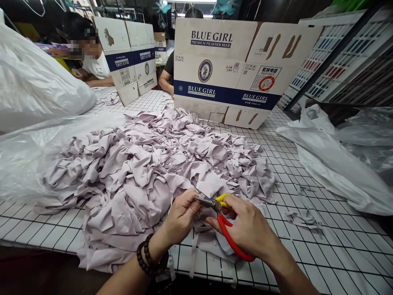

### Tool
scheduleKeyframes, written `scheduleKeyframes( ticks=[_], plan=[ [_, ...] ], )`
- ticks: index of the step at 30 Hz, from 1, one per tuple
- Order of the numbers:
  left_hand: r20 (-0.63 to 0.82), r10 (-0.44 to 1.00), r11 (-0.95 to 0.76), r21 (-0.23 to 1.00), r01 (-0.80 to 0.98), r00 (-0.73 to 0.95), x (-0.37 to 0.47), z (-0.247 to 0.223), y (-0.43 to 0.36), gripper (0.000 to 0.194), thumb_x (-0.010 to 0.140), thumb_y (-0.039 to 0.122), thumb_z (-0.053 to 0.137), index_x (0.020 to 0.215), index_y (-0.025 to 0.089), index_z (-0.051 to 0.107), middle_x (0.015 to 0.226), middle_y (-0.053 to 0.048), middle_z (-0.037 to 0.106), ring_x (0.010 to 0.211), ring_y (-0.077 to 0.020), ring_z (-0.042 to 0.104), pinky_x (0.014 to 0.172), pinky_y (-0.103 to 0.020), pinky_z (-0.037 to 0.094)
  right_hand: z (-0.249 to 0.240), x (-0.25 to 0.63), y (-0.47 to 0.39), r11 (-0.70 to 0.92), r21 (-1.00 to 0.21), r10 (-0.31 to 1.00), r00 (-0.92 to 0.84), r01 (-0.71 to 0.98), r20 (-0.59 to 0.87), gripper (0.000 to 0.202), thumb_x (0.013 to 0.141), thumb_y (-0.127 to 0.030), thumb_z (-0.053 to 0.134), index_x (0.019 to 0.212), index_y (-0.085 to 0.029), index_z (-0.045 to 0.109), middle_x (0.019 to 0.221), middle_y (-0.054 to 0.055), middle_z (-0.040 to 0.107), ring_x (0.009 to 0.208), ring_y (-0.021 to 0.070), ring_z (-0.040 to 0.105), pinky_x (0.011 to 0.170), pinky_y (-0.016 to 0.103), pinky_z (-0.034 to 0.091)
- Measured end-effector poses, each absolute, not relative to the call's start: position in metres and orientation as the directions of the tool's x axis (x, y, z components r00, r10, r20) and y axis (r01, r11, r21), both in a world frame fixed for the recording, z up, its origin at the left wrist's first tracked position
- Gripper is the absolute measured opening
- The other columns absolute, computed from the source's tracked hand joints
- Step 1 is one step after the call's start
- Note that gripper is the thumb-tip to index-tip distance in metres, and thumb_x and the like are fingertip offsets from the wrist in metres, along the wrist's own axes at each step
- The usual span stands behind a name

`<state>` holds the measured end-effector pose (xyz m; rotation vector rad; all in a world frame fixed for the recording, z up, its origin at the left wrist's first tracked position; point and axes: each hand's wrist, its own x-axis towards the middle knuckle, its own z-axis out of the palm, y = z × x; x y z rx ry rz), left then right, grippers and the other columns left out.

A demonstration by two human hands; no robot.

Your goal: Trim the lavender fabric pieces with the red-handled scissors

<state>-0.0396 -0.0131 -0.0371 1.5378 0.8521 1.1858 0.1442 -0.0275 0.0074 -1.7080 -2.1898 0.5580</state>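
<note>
Scissors with one red and one yellow handle are held in my right hand, their blades parted and pointing left. The blade tips reach the fingertips of my left hand, which are pinched together on a bit of pale lilac cloth, mostly hidden by the fingers. Dark beads circle my left wrist. Behind and beneath both hands spreads a large heap of pale lilac cloth pieces, some of them hanging toward the table's front edge.
The white table has a black grid. Cardboard panels stand upright behind the heap. Plastic bags lie at the left, another white bag at the right. Cloth scraps lie right of my hands. Two people sit beyond the panels.
</note>
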Motion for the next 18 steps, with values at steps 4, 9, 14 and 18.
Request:
scheduleKeyframes(
  ticks=[4, 9, 14, 18],
  plan=[
    [0.265, 0.919, -0.271, 0.962, -0.022, 0.291, -0.041, -0.0382, -0.0145, 0.034, 0.097, 0.037, 0.043, 0.076, 0.016, 0.06, 0.074, -0.002, 0.052, 0.068, -0.0133, 0.048, 0.064, -0.024, 0.038, 0.0091, 0.1431, -0.0288, 0.23, -0.453, 0.972, -0.229, 0.861, 0.059, 0.03, 0.071, -0.049, 0.069, 0.069, -0.023, 0.054, 0.069, 0.0, 0.062, 0.062, 0.018, 0.056, 0.054, 0.027, 0.039],
    [0.262, 0.916, -0.27, 0.963, -0.017, 0.305, -0.041, -0.0377, -0.0151, 0.033, 0.098, 0.034, 0.043, 0.078, 0.016, 0.062, 0.075, -0.002, 0.053, 0.069, -0.0131, 0.048, 0.065, -0.024, 0.038, 0.0077, 0.1441, -0.0298, 0.246, -0.427, 0.969, -0.234, 0.87, 0.081, 0.027, 0.073, -0.045, 0.067, 0.065, -0.024, 0.053, 0.064, -0.001, 0.059, 0.057, 0.0162, 0.053, 0.051, 0.026, 0.036],
    [0.264, 0.916, -0.265, 0.964, -0.04, 0.302, -0.0398, -0.0353, -0.0159, 0.033, 0.097, 0.035, 0.043, 0.077, 0.015, 0.061, 0.074, -0.002, 0.052, 0.067, -0.0125, 0.047, 0.064, -0.024, 0.038, 0.0039, 0.1445, -0.0303, 0.266, -0.429, 0.964, -0.238, 0.863, 0.119, 0.026, 0.073, -0.042, 0.067, 0.064, -0.023, 0.051, 0.061, -0.002, 0.056, 0.054, 0.0144, 0.049, 0.05, 0.025, 0.035],
    [0.241, 0.919, -0.242, 0.97, -0.036, 0.311, -0.0399, -0.0351, -0.0163, 0.034, 0.097, 0.036, 0.043, 0.079, 0.014, 0.063, 0.076, -0.002, 0.054, 0.068, -0.0126, 0.048, 0.064, -0.024, 0.039, 0.0012, 0.1446, -0.0296, 0.279, -0.433, 0.96, -0.233, 0.857, 0.156, 0.031, 0.073, -0.043, 0.067, 0.059, -0.023, 0.048, 0.055, -0.003, 0.053, 0.05, 0.0131, 0.046, 0.049, 0.024, 0.032]
  ],
)
